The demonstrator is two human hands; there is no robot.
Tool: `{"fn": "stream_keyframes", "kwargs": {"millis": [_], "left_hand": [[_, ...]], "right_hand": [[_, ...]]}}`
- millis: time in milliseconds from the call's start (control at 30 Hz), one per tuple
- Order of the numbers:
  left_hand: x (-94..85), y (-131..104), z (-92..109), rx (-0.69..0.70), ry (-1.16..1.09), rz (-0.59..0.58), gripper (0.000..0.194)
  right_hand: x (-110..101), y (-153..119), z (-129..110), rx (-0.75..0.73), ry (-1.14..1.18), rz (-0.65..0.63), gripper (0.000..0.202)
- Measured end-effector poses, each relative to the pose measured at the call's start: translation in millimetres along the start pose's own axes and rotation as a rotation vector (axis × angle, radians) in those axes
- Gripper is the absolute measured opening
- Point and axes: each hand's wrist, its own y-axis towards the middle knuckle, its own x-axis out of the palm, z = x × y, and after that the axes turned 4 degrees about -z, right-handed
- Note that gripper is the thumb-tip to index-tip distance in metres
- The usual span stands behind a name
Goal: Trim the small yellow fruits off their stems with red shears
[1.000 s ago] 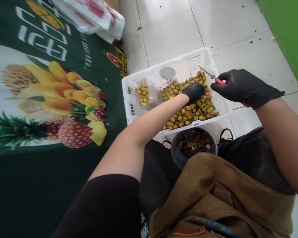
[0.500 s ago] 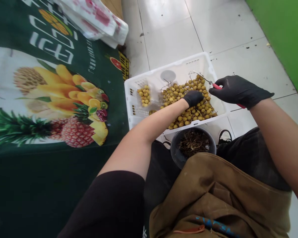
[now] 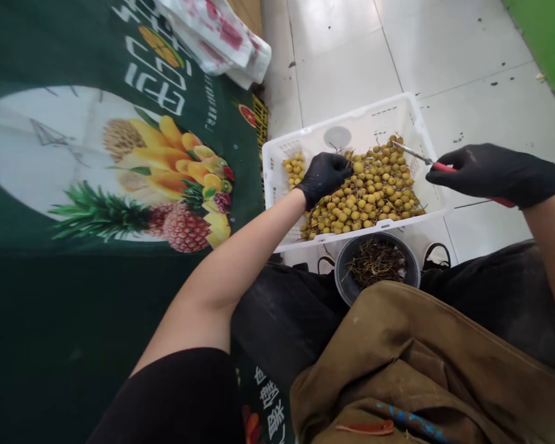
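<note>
A white plastic crate [image 3: 300, 132] holds a heap of yellow-brown longans [image 3: 374, 191] on thin stems. My left hand [image 3: 326, 176], in a black glove, is above the crate's left half. Its fingers are pinched together, and one paler longan [image 3: 358, 167] shows right at the fingertips. Behind that hand, more longans [image 3: 294, 168] sit in a clear plastic box, mostly hidden. My right hand [image 3: 485, 172], also gloved in black, is closed around red-handled scissors [image 3: 444, 167]. Their metal blades point left over the crate's right side.
A dark bucket [image 3: 345, 287] of cut stems [image 3: 377, 262] stands between my legs, close to the crate's near side. To the left hangs a green banner [image 3: 203, 197] printed with fruit. White bags with red marks [image 3: 231, 43] lie at its top. Pale tiles [image 3: 342, 61] cover the floor.
My left hand has moved left and up from the middle of the longan heap, toward the clear box. My right hand still holds the scissors. The whole view has shifted slightly left.
</note>
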Motion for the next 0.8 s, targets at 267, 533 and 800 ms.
{"fn": "stream_keyframes", "kwargs": {"millis": [267, 533, 800], "left_hand": [[-25.9, -32.6, 8.8, 0.071, 0.151, 0.049, 0.028], [-11.7, -81.6, 43.4, 0.231, 0.051, -0.336, 0.022], [-0.7, -50.0, 6.8, 0.104, 0.027, -0.316, 0.031]], "right_hand": [[31.6, 5.2, -29.8, -0.1, -0.181, -0.053, 0.043], [11.7, 1.8, -14.5, -0.025, -0.199, -0.022, 0.049], [8.2, 1.3, -1.4, -0.044, -0.212, 0.006, 0.055]]}}
